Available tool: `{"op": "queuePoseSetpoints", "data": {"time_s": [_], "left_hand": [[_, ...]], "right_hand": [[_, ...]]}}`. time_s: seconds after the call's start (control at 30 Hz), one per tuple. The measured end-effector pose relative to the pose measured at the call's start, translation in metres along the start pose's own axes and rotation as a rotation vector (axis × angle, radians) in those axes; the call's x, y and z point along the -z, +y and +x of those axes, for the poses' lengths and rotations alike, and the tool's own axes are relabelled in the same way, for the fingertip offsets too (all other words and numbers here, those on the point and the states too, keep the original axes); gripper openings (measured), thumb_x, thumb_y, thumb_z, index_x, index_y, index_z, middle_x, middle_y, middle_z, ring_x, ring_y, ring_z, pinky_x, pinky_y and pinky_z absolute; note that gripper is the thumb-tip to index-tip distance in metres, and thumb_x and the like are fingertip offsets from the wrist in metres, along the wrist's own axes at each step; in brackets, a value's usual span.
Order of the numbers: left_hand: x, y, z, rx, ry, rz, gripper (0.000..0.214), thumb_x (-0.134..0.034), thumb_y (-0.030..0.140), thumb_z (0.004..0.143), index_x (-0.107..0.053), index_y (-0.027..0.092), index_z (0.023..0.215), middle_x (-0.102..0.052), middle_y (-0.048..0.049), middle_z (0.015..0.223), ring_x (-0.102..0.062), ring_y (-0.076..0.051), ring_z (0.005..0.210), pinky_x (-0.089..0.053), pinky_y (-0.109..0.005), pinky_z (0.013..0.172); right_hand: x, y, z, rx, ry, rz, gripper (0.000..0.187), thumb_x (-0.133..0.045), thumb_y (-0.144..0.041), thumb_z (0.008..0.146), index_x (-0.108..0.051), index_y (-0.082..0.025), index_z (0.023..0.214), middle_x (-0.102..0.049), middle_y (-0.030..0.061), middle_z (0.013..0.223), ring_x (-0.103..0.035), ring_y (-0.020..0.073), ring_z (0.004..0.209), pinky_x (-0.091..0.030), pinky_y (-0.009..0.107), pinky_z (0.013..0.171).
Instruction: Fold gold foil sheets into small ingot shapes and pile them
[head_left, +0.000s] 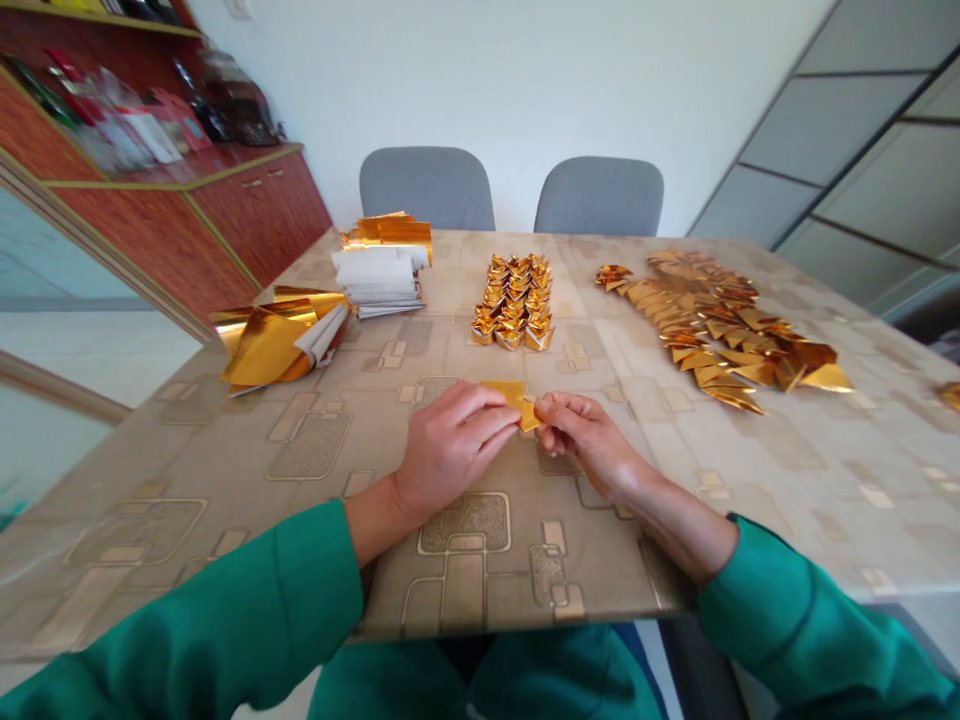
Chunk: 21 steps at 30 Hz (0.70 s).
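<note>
A small gold foil paper (pixel 514 397) lies on the patterned table (pixel 225 470) in front of me, partly folded. My left hand (pixel 448 445) presses down on its left part with the fingers closed together over it. My right hand (pixel 583 432) pinches the paper's right corner between thumb and fingers. Both arms wear green sleeves.
Folded gold ingot shapes (pixel 515 300) stand in rows at the table's middle. A spread of folded gold triangles (pixel 720 325) lies to the right. Stacks of gold and white sheets (pixel 379 265) and loose gold sheets (pixel 274 340) sit at the left. Two grey chairs (pixel 600 195) stand behind.
</note>
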<state>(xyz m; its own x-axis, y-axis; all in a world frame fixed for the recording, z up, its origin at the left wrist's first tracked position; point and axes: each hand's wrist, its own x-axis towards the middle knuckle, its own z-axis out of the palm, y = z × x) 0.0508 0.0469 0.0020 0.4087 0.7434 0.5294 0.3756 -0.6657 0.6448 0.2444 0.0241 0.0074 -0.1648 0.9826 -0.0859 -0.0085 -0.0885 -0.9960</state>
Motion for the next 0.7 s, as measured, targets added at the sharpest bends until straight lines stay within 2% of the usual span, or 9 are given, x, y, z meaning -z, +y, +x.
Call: {"op": "queuePoseSetpoints", "data": {"time_s": [0.07, 0.13, 0.2, 0.27, 0.33, 0.4, 0.5, 0.6, 0.7], "left_hand": [[0.002, 0.001, -0.001, 0.032, 0.019, -0.029, 0.013, -0.071, 0.024, 0.08, -0.078, 0.03, 0.089, -0.07, -0.006, 0.089, -0.06, -0.021, 0.085, -0.043, -0.031, 0.084], [0.004, 0.003, -0.001, 0.071, 0.04, -0.066, 0.011, -0.072, 0.025, 0.079, -0.078, 0.03, 0.087, -0.07, -0.0058, 0.087, -0.059, -0.02, 0.083, -0.042, -0.031, 0.082], [0.005, 0.005, -0.002, 0.083, 0.049, -0.064, 0.009, -0.071, 0.025, 0.08, -0.078, 0.028, 0.086, -0.07, -0.0058, 0.086, -0.059, -0.02, 0.082, -0.042, -0.031, 0.079], [0.005, 0.006, -0.002, 0.07, 0.039, -0.032, 0.009, -0.068, 0.025, 0.082, -0.077, 0.026, 0.085, -0.068, -0.0058, 0.085, -0.059, -0.019, 0.08, -0.042, -0.03, 0.076], [0.004, 0.006, -0.001, 0.052, 0.033, 0.0, 0.009, -0.065, 0.024, 0.084, -0.075, 0.025, 0.083, -0.066, -0.0055, 0.083, -0.058, -0.019, 0.078, -0.041, -0.029, 0.073], [0.003, 0.006, -0.001, 0.041, 0.035, 0.017, 0.009, -0.064, 0.023, 0.084, -0.072, 0.023, 0.08, -0.065, -0.0045, 0.079, -0.057, -0.018, 0.075, -0.039, -0.029, 0.071], [0.002, 0.009, 0.002, 0.083, 0.046, -0.045, 0.01, -0.066, 0.023, 0.083, -0.069, 0.022, 0.074, -0.062, -0.0018, 0.071, -0.053, -0.016, 0.069, -0.037, -0.028, 0.068], [0.002, 0.013, 0.005, 0.205, 0.053, -0.206, 0.011, -0.07, 0.024, 0.08, -0.067, 0.021, 0.07, -0.06, -0.0001, 0.067, -0.051, -0.014, 0.063, -0.037, -0.025, 0.063], [0.0, 0.014, 0.007, 0.357, 0.042, -0.39, 0.013, -0.073, 0.025, 0.076, -0.065, 0.019, 0.069, -0.06, 0.001, 0.066, -0.051, -0.012, 0.06, -0.037, -0.022, 0.057]], "right_hand": [[0.001, -0.002, -0.002, 0.108, 0.048, -0.147, 0.045, -0.053, -0.056, 0.087, -0.054, -0.019, 0.061, -0.052, -0.0009, 0.057, -0.043, 0.0113, 0.054, -0.035, 0.027, 0.055], [0.002, -0.004, -0.003, 0.242, 0.105, -0.286, 0.041, -0.052, -0.054, 0.089, -0.055, -0.02, 0.067, -0.052, -0.0008, 0.063, -0.045, 0.0124, 0.059, -0.036, 0.027, 0.057], [0.002, -0.005, -0.002, 0.345, 0.143, -0.386, 0.03, -0.062, -0.049, 0.085, -0.056, -0.02, 0.077, -0.054, -0.0007, 0.071, -0.046, 0.0129, 0.064, -0.037, 0.027, 0.059], [0.003, -0.006, -0.001, 0.399, 0.166, -0.44, 0.027, -0.071, -0.042, 0.079, -0.058, -0.021, 0.089, -0.057, 0.0, 0.081, -0.047, 0.0127, 0.065, -0.038, 0.027, 0.059], [0.003, -0.007, 0.0, 0.45, 0.152, -0.456, 0.024, -0.073, -0.037, 0.08, -0.059, -0.021, 0.092, -0.059, 0.0008, 0.084, -0.049, 0.0129, 0.066, -0.039, 0.027, 0.061], [0.004, -0.009, 0.0, 0.501, 0.095, -0.461, 0.014, -0.068, -0.033, 0.086, -0.062, -0.021, 0.085, -0.06, 0.0009, 0.08, -0.052, 0.0141, 0.07, -0.041, 0.028, 0.065], [0.004, -0.01, 0.0, 0.517, 0.092, -0.471, 0.019, -0.064, -0.033, 0.089, -0.063, -0.02, 0.075, -0.061, 0.0009, 0.073, -0.055, 0.0151, 0.072, -0.041, 0.029, 0.069], [0.004, -0.007, 0.002, 0.448, 0.135, -0.369, 0.021, -0.067, -0.037, 0.087, -0.063, -0.02, 0.076, -0.062, 0.0005, 0.073, -0.055, 0.0146, 0.069, -0.042, 0.029, 0.066], [0.005, -0.002, 0.004, 0.388, 0.117, -0.278, 0.02, -0.066, -0.039, 0.087, -0.064, -0.02, 0.083, -0.064, 0.0008, 0.077, -0.056, 0.0144, 0.07, -0.045, 0.028, 0.066]]}}
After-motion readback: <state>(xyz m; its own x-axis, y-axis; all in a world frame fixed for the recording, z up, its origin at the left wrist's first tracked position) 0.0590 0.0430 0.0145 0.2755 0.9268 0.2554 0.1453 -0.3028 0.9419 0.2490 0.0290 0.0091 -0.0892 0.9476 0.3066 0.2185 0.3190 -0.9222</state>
